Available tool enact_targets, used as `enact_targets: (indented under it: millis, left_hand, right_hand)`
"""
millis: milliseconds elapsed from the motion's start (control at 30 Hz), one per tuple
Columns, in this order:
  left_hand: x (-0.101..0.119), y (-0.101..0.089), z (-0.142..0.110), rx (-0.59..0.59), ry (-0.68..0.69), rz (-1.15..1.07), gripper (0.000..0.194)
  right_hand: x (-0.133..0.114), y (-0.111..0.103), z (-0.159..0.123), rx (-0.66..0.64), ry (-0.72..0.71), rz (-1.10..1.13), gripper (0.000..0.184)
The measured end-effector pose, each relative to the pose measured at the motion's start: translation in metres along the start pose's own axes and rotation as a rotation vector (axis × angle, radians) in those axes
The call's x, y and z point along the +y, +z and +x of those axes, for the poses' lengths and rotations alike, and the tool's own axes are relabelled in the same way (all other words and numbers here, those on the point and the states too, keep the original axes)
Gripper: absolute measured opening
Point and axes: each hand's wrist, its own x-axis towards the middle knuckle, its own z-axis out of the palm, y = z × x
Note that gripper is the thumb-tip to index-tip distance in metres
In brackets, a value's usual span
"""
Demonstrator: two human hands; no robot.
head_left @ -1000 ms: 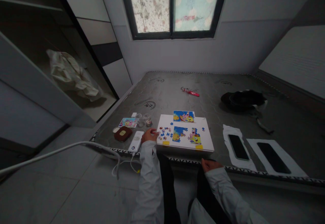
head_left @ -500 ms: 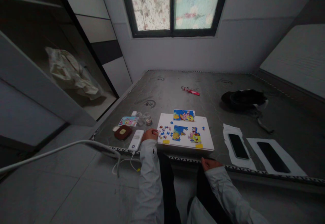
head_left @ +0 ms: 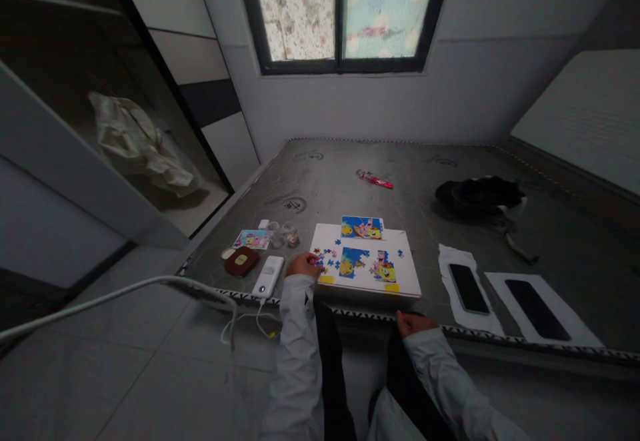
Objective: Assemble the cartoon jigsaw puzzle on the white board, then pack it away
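My left hand [head_left: 304, 265] is over the left edge of a white box [head_left: 370, 287], its thumb and fingers pinched at a small puzzle piece [head_left: 319, 259]. Other loose puzzle pieces [head_left: 334, 253] lie just right of the fingertips; some are hidden by the hand. A partly joined blue and yellow puzzle section [head_left: 351, 262] lies mid-box, and a second joined section [head_left: 384, 268] sits right of it. Behind them is a reference picture card [head_left: 362, 227] with cartoon figures. My right hand [head_left: 414, 324] rests curled into a loose fist by the mattress edge, below the box's right corner.
Left of the box lie a white power bank [head_left: 269, 276] with a cable, a brown case [head_left: 242, 261], a picture card [head_left: 253, 238] and small clear containers [head_left: 289, 233]. Two phones [head_left: 469, 288] rest on white sheets at right. A dark cap [head_left: 480, 196] and red wrapper [head_left: 377, 180] lie farther back.
My left hand has moved right, from beside the box onto its left edge, and its fingers now cover some loose pieces. The right hand has stayed in place.
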Motion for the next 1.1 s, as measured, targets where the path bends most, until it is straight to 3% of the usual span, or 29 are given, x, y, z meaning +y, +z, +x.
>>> enact_targets:
  millis: [167, 400, 567, 900, 1100]
  left_hand:
    - [0.005, -0.004, -0.004, 0.052, -0.018, 0.044, 0.023]
    - [0.013, -0.001, -0.004, -0.110, -0.001, 0.198, 0.037]
    - [0.013, 0.003, -0.004, -0.136, -0.006, 0.226, 0.025]
    - [0.011, 0.008, 0.002, -0.187, 0.117, 0.264, 0.025]
    - [0.010, 0.011, 0.000, -0.160, 0.218, 0.274, 0.022]
  right_hand:
    - [0.000, 0.000, 0.000, 0.008, 0.006, 0.006, 0.053]
    - [-0.001, -0.003, 0.001, -0.043, 0.039, -0.001, 0.052]
    - [-0.003, -0.007, 0.000, -0.018, 0.039, 0.003, 0.050]
    - [-0.003, -0.005, -0.002, 0.016, 0.015, 0.022, 0.049]
    - [-0.004, -0.005, -0.002, 0.035, 0.014, 0.011, 0.050]
